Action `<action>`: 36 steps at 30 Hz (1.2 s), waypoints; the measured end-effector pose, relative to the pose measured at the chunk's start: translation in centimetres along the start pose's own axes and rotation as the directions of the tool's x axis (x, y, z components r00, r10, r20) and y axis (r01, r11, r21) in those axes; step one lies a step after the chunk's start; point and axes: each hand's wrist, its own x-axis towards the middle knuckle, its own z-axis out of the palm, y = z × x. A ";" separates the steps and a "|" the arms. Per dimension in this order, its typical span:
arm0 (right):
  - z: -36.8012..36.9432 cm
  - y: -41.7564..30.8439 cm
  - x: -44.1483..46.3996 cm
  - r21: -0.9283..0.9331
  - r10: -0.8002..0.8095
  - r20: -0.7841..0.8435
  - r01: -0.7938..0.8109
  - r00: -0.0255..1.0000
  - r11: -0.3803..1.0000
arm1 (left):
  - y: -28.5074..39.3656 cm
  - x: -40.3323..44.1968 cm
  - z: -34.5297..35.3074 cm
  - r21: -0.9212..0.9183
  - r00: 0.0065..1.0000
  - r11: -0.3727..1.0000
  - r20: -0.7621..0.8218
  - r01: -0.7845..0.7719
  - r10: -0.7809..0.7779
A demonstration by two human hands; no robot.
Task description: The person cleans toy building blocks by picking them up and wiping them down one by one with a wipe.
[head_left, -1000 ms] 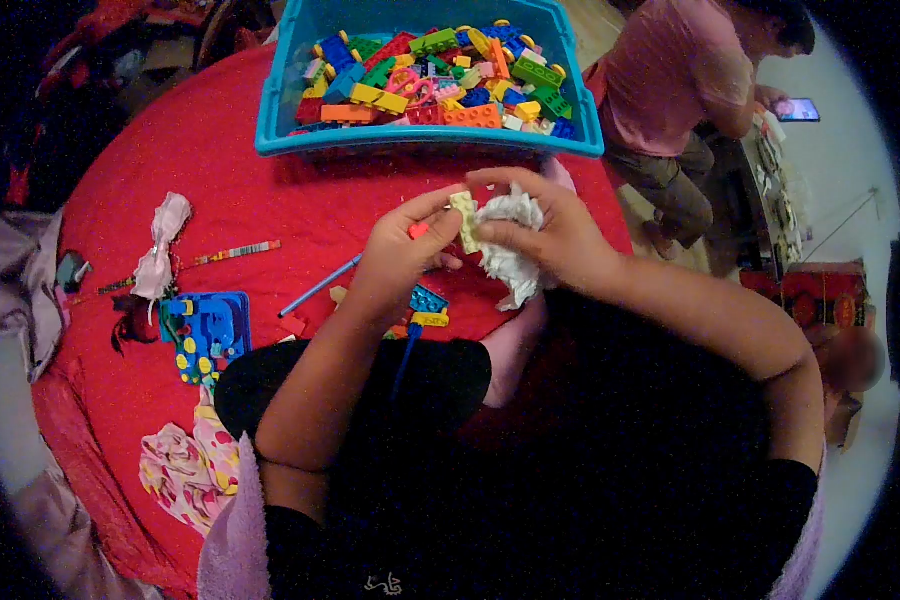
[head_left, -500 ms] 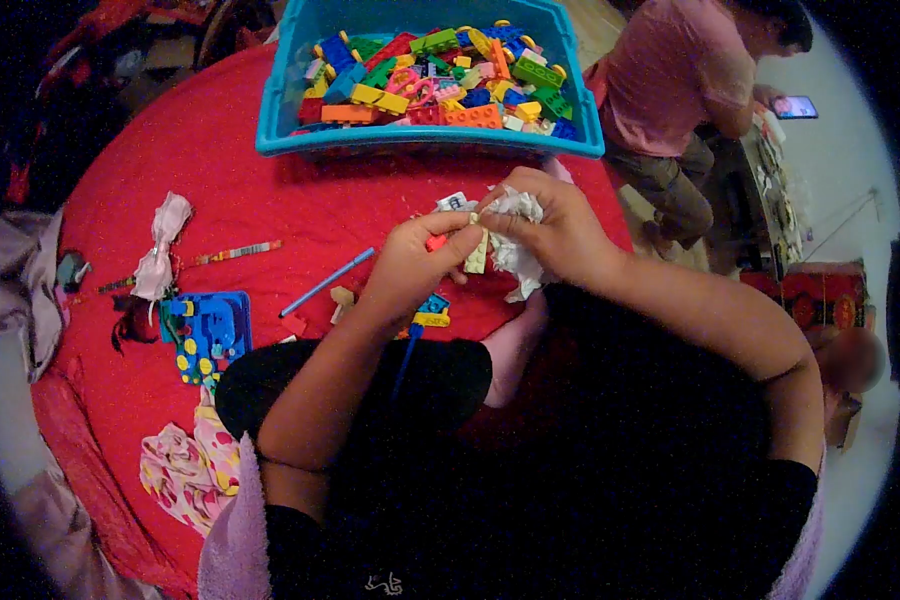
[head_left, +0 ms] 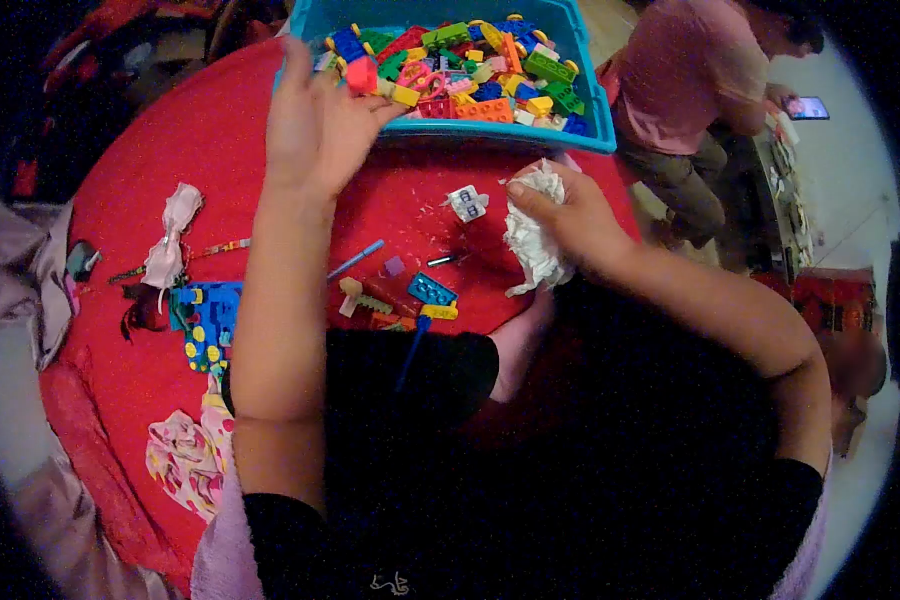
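Observation:
My left hand point(head_left: 320, 130) is raised at the near left corner of the blue bin point(head_left: 450, 128), its fingers spread and palm showing. Just beside those fingers, over the bin, are a coral-red block point(head_left: 361, 75) and a pale cream block point(head_left: 378, 88); I cannot tell whether they touch the hand. Crumpled white tissue point(head_left: 536, 235) is gripped in my right hand point(head_left: 575, 215) above the red cloth. A white block with dark printed marks point(head_left: 466, 203) lies to the left of the tissue.
Colourful blocks point(head_left: 485, 110) fill the bin. On the red cloth point(head_left: 120, 400) lie a blue block point(head_left: 432, 289), a blue stick point(head_left: 356, 259), a pink bow point(head_left: 175, 235), a blue toy board point(head_left: 210, 325) and a patterned fabric point(head_left: 185, 460). A person in pink point(head_left: 685, 75) sits at right holding a phone.
My left hand has left my right hand, moving up and left to the bin, and opened. The coral-red and cream blocks moved there too. My right hand keeps the tissue, slightly to the right.

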 end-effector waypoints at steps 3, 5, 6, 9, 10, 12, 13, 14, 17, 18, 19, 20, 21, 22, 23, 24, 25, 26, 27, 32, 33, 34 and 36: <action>-0.6 0.8 0.4 -0.027 -0.050 0.017 0.051 0.999 0.998 | -1.2 0.5 -1.0 0.595 0.975 0.798 -0.103 -0.098 0.196; -0.7 0.7 0.3 -0.031 -0.034 0.007 0.034 0.999 0.999 | -2.9 -1.9 -0.8 0.899 0.980 0.437 -0.122 0.043 0.156; -0.9 0.6 0.2 -0.046 -0.026 -0.006 0.026 1.000 0.999 | -2.6 -3.1 -2.5 0.968 0.995 0.238 -0.065 0.081 -0.073; -1.1 0.2 -0.3 -0.015 0.011 -0.003 -0.011 1.000 1.000 | -1.7 -7.3 -6.9 0.902 0.815 -0.393 -0.360 0.180 -0.454; -1.4 1.0 0.1 -0.155 -0.060 -0.036 0.054 0.998 0.987 | -0.9 -8.6 -7.4 0.767 0.690 -0.632 -0.518 0.112 -0.505; -2.1 1.7 0.4 -0.196 -0.072 -0.032 0.064 0.997 0.978 | 0.3 -11.8 -10.6 0.598 0.649 -0.794 -0.648 0.109 -0.399; -2.1 1.6 0.3 -0.207 -0.076 -0.057 0.063 0.995 0.976 | 1.0 -13.0 -11.1 0.594 0.647 -0.797 -0.651 0.111 -0.396; -2.1 1.5 0.2 -0.219 -0.080 -0.083 0.060 0.993 0.974 | 1.6 -14.1 -11.3 0.562 0.621 -0.818 -0.685 0.119 -0.381; -1.8 0.5 -0.3 0.070 0.049 0.026 -0.051 0.998 0.996 | 2.9 -15.6 -11.2 0.501 0.596 -0.848 -0.738 0.171 -0.316; -1.9 0.7 -0.2 0.069 0.048 0.026 -0.050 0.999 0.996 | 3.2 -15.9 -11.1 0.474 0.596 -0.853 -0.757 0.219 -0.268; -1.9 1.2 0.0 0.012 -0.021 0.030 0.021 0.999 1.000 | 3.2 -16.5 -11.4 0.474 0.599 -0.853 -0.756 0.219 -0.266; -2.0 1.5 0.1 -0.043 -0.091 0.036 0.092 0.995 0.995 | 3.2 -17.1 -11.9 0.439 0.495 -0.855 -0.828 0.275 -0.266; -2.1 1.4 0.0 -0.042 -0.094 0.032 0.096 0.995 0.995 | 3.0 -17.0 -11.5 0.397 0.382 -0.859 -0.885 0.324 -0.265; -2.1 1.4 0.0 -0.009 -0.089 0.030 0.089 0.996 0.996 | 3.1 -16.7 -11.0 0.397 0.386 -0.860 -0.884 0.320 -0.264; -2.1 1.4 -0.1 0.024 -0.080 0.032 0.080 0.996 0.997 | 3.3 -16.4 -10.4 0.408 0.333 -0.846 -0.895 0.343 -0.297; -2.0 1.2 -0.1 0.025 -0.081 0.034 0.080 0.996 0.996 | 3.3 -16.1 -9.7 0.417 0.277 -0.830 -0.903 0.370 -0.329; -1.9 1.0 -0.1 -0.027 -0.042 0.029 0.042 0.999 0.999 | 3.1 -15.9 -9.6 0.412 0.277 -0.831 -0.905 0.374 -0.323; -1.9 0.7 0.0 -0.078 -0.004 0.021 0.006 1.000 0.997 | 2.9 -15.5 -9.8 0.415 0.174 -0.818 -0.910 0.398 -0.377; -1.8 0.2 -0.1 -0.075 -0.012 0.023 0.014 1.000 0.997 | 2.7 -15.2 -10.1 0.417 0.075 -0.806 -0.901 0.419 -0.427; -1.9 0.4 -0.6 0.017 -0.065 0.013 0.065 0.998 0.998 | 1.8 -15.7 -12.1 0.448 0.062 -0.740 -0.872 0.502 -0.486; -2.1 1.0 -0.3 0.022 -0.065 0.017 0.064 0.998 0.998 | 1.6 -15.7 -12.3 0.464 0.076 -0.707 -0.859 0.534 -0.506; -2.3 1.5 0.0 -0.047 -0.094 -0.004 0.093 0.996 0.995 | 1.4 -15.8 -12.3 0.485 0.101 -0.665 -0.843 0.568 -0.528; -2.4 1.7 -0.1 -0.115 -0.124 -0.028 0.120 0.992 0.986 | 0.5 -15.6 -12.6 0.536 0.171 -0.560 -0.801 0.632 -0.574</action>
